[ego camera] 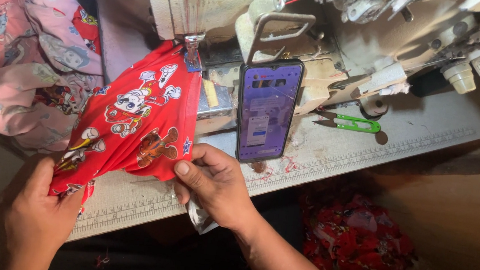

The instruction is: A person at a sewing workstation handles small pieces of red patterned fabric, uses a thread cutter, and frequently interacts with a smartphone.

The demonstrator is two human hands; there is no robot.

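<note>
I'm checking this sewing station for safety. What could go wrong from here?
The right hand pinches the red printed fabric close to the presser foot, so fingers could drift toward the needle. The phone leaning on the machine could slip with vibration. The green thread snips lie open nearby.

Matt red printed cloth (138,116), glossy glass phone (266,109), worn painted-metal sewing machine (337,37), green plastic snips (354,123).

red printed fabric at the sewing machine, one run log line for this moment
left hand grips red printed fabric | right hand pinches its edge | fabric under presser foot | phone propped on machine
</note>
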